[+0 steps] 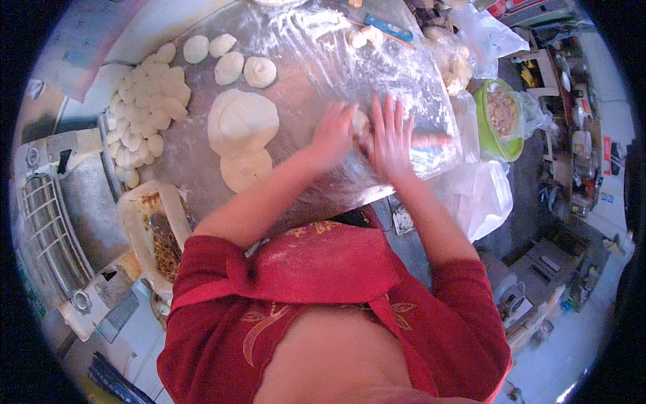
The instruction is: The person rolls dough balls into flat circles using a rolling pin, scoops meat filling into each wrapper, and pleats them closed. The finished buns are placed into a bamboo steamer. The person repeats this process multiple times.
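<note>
My left hand (334,132), blurred by motion, is over the floured metal tabletop (303,197). Its curled fingertips are beside a small piece of dough (360,124); whether they pinch it is unclear. On the other side of the dough, my right hand (392,136) lies flat with its fingers spread. A blurred wooden rolling pin (433,140) sticks out to the right from beneath that hand. Flattened dough rounds (243,121) overlap to the left of my hands. Several thicker dough rounds (260,71) sit farther back.
Many small dough rounds (151,96) are heaped at the left edge. Nearer me stands a pale tub (128,222) with brown contents. A blue-handled tool (388,28) lies at the back. Off the right edge are a green basin (485,144) of chopped food and plastic bags (474,202).
</note>
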Tool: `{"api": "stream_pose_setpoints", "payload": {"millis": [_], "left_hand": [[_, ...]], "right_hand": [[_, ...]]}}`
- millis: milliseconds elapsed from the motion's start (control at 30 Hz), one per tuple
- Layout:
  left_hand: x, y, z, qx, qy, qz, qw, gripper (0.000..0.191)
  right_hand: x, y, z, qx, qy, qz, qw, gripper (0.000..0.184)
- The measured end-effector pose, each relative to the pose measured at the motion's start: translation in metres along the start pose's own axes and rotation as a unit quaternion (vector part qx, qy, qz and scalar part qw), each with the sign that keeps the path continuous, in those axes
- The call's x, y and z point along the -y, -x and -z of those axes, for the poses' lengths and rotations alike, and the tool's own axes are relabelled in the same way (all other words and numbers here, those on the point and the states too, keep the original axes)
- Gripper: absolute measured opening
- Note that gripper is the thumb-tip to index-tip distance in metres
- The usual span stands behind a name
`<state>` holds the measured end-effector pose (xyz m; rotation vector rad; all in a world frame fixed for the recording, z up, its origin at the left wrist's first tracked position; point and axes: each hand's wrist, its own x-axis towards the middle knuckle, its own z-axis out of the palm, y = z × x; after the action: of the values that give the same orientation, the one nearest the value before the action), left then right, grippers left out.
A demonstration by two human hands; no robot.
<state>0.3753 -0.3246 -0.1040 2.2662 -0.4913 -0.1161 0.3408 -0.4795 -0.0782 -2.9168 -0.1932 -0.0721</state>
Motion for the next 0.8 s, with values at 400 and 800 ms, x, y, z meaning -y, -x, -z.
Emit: {"api": "stream_pose_setpoints", "payload": {"millis": [400, 800], "left_hand": [[0.032, -0.011, 0.032, 0.116, 0.013, 0.068, 0.991, 0.029], [0.023, 0.017, 0.061, 0.135, 0.07, 0.174, 0.973, 0.031]], "right_hand": [[0.032, 0.038, -0.003, 0.074, -0.018, 0.06, 0.995, 0.079], [0.055, 0.057, 0.002, 0.13, -0.076, 0.058, 0.987, 0.078]]}}
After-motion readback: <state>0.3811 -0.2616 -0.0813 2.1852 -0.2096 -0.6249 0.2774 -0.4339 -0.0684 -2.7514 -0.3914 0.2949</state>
